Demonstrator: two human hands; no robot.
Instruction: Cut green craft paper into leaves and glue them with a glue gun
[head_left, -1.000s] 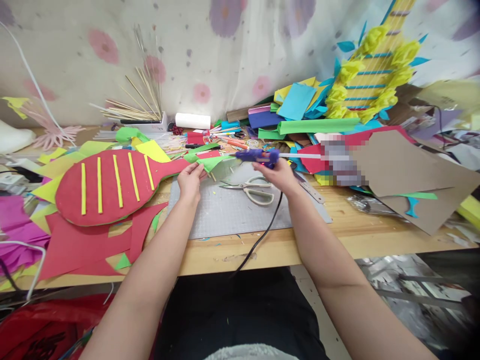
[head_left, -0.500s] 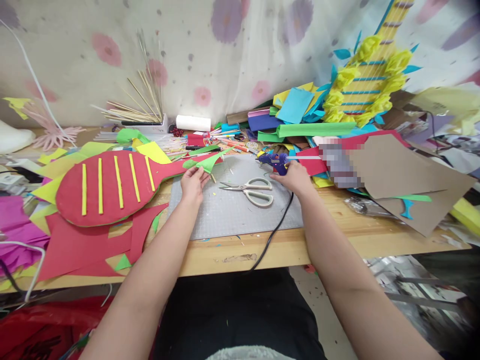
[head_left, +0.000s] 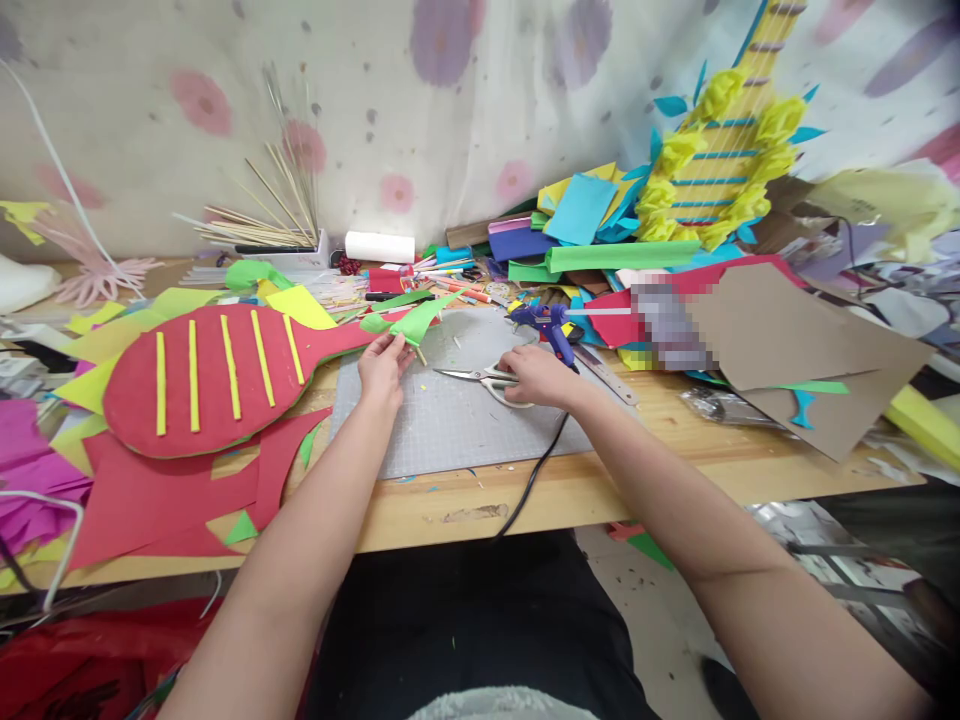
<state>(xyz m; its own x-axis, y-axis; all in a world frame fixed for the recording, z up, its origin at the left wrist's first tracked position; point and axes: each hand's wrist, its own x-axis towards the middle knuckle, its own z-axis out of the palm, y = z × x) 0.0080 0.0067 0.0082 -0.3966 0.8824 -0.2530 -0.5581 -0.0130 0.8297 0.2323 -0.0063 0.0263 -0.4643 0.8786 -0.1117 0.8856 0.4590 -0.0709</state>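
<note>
My left hand (head_left: 384, 370) pinches a green leaf-shaped piece of paper (head_left: 416, 322), with a short thin stick (head_left: 420, 355) showing just below it. At the handles of the metal scissors (head_left: 491, 383), my right hand (head_left: 541, 378) has its fingers curled over the grips; part of the handles is hidden under it. The blades point left on the grey cutting mat (head_left: 442, 435). Just behind my right hand rests a blue glue gun (head_left: 551, 325) with its black cord (head_left: 541, 470). A red guitar-like cutout (head_left: 206, 380) with yellow strips lies to the left.
Red paper scraps (head_left: 172, 500) lie at the left front. A yellow guitar-like piece with yellow paper flowers (head_left: 709, 160) leans at the back right. Brown cardboard (head_left: 787, 330) covers the right side. Behind the mat are thin sticks (head_left: 289, 190), a white roll (head_left: 380, 247) and coloured paper (head_left: 581, 210).
My right hand has let go of the glue gun, which now rests on the table, and has moved left and down onto the scissors' handles. My left hand keeps the green leaf.
</note>
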